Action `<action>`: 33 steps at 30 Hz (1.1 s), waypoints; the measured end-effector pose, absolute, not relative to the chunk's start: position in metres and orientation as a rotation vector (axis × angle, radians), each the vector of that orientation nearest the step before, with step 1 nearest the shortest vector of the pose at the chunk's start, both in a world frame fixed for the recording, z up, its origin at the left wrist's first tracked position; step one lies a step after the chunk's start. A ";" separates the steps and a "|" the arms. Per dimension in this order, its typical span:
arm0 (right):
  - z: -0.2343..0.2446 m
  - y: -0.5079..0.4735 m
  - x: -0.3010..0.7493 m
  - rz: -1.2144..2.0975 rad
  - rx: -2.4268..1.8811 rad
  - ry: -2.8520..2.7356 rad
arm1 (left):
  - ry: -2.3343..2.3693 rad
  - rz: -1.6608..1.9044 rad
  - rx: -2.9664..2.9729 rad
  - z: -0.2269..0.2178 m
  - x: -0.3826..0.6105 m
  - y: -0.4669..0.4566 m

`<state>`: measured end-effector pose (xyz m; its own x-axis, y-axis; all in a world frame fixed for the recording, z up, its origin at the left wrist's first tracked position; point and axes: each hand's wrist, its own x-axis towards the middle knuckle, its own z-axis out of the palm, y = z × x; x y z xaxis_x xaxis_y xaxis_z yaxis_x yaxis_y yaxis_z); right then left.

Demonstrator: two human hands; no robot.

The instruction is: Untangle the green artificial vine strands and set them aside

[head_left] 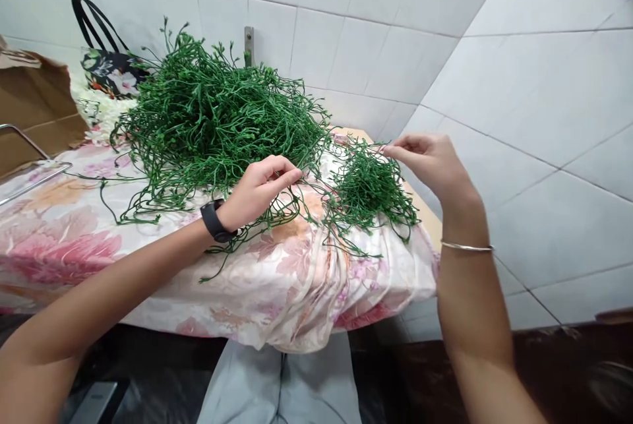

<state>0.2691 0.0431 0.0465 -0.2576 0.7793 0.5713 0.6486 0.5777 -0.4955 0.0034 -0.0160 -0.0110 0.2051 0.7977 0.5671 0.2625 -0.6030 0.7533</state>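
Clearly both hands work at the thin green plastic stems spread over a worktop draped in a pink floral cloth [74, 239]. Left of centre in the frame lies the large tangled heap of green artificial stems [212, 121], and right of centre a much smaller clump of the same green stems [368, 190], the two joined by a few loose strands across the cloth. The left hand [260, 190] sits at the near right edge of the big heap, its fingers [289, 177] drawn narrowly together in a pinch on a thin strand that runs off rightward toward the small clump. The right hand [435, 163] hovers at the upper right edge of the small clump, fingers [395, 147] also narrowed, tips pinched on a stem end at the top of that clump; whether this is the same strand the left hand holds cannot be told. So the small clump lies between the two hands, nearer the right one, and the strand's long axis runs roughly left to right across the frame. A black wristband circles the left wrist and a thin metal bangle the right. In the upper left stand a dark floral bag with black handles [111, 64] and brown cardboard [34, 111]; white wall tiles fill the background.
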 end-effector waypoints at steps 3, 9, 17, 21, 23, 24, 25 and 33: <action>0.041 0.048 0.266 0.078 -1.312 -1.963 | 1.003 1.381 1.971 -0.014 0.004 -0.016; 0.040 0.050 0.265 -0.289 -1.313 -1.898 | 0.985 1.364 1.987 -0.015 0.005 -0.017; 0.027 0.012 0.203 0.276 -0.603 -2.461 | 1.033 1.339 2.124 -0.017 0.005 -0.016; 0.019 0.014 0.197 -0.067 -0.546 -2.528 | 1.067 1.311 2.204 -0.017 0.006 -0.018; 0.018 0.016 0.200 -0.339 -0.600 -2.507 | 1.069 1.280 2.234 -0.016 0.007 -0.019; 0.018 0.016 0.200 -0.463 -0.630 -2.487 | 1.069 1.269 2.242 -0.015 0.008 -0.020; 0.017 0.015 0.200 -0.566 -0.655 -2.463 | 1.066 1.265 2.241 -0.014 0.009 -0.020; 0.027 0.018 0.204 -0.705 -0.864 -2.155 | 0.980 1.373 2.147 -0.014 0.012 -0.027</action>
<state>0.2036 0.0184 0.0272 -0.5327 0.3644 0.7639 0.7454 0.6295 0.2195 0.0117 -0.0272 -0.0139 0.2687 0.7419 0.6143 0.3398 -0.6698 0.6602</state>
